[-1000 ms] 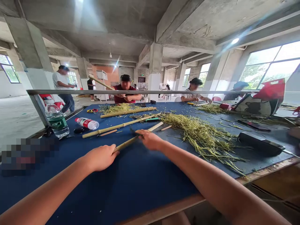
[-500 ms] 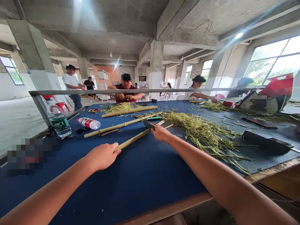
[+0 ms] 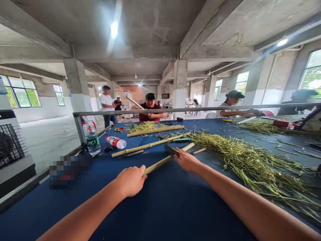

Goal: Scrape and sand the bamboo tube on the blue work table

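My left hand (image 3: 130,181) grips the near end of a split bamboo pole (image 3: 157,165) lying on the blue table top (image 3: 175,207). My right hand (image 3: 187,160) rests farther along the pole, shut on a short tool with a dark metal head (image 3: 171,149). That head sits against the pole, and my fingers hide the tool's handle. To the right of my right hand spreads a large heap of green-yellow grass stalks (image 3: 250,160).
Two more bamboo poles (image 3: 147,145) (image 3: 155,130) lie beyond my hands, near two plastic water bottles (image 3: 92,142) (image 3: 115,142) and scissors (image 3: 118,129). A metal rail (image 3: 175,109) crosses the table, and a co-worker (image 3: 150,107) works a pole behind it.
The whole view has swung left, so the table and my hands sit farther right in the picture. My hands keep hold of the pole and tool.
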Demonstrator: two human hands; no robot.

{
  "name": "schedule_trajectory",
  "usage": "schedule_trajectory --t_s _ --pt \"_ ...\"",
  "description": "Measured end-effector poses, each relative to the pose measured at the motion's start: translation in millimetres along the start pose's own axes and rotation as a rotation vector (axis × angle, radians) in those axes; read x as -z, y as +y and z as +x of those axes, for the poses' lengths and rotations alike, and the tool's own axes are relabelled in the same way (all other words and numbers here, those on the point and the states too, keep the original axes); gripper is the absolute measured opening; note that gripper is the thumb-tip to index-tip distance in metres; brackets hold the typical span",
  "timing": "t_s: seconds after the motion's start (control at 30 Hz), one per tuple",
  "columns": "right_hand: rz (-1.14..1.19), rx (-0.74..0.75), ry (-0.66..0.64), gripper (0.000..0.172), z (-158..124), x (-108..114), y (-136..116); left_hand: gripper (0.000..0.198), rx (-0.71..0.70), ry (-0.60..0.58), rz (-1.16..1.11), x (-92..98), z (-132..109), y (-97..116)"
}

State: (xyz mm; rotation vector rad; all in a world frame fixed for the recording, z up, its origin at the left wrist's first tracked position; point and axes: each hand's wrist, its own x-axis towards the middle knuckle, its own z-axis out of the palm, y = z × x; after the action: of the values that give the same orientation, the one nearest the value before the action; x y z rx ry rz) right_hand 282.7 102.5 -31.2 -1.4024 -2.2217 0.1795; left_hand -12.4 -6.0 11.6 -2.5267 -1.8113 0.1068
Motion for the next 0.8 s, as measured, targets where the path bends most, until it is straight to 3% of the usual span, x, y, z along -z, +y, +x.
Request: schedule_trajectory --t_s 0.1,0.17,0.33,0.43,0.5,0.7,0.8 --pt "-0.054 -0.151 0.034 0.052 5.5 8.5 24.3 0.036 0.002 -0.001 0.004 0.7 -0.9 1.2" --pt "-0.046 -0.125 0.031 0.052 2.7 7.5 18.0 0.037 0.01 0.004 0.005 0.4 -0.8 1.9" --pt "0.066 0.245 -0.106 0.051 -16.9 -11.3 -45.7 0.033 -0.025 0.028 -0.006 0.2 0.6 1.2" --pt "0.123 0.353 -0.128 0.052 -21.1 -15.3 -62.5 0.032 -0.025 0.028 -0.024 2.2 1.5 -1.2" --pt "0.099 0.291 -0.107 0.053 -16.3 -11.2 -50.8 0.035 -0.013 0.028 -0.029 3.3 2.2 -3.2" --pt "-0.051 -0.147 0.016 0.052 4.7 9.9 20.8 0.042 0.016 0.032 -0.01 1.2 3.3 -4.6" --pt "-0.049 -0.117 0.004 0.051 0.7 7.6 13.8 0.038 0.012 0.041 0.004 -0.4 3.4 -3.2"
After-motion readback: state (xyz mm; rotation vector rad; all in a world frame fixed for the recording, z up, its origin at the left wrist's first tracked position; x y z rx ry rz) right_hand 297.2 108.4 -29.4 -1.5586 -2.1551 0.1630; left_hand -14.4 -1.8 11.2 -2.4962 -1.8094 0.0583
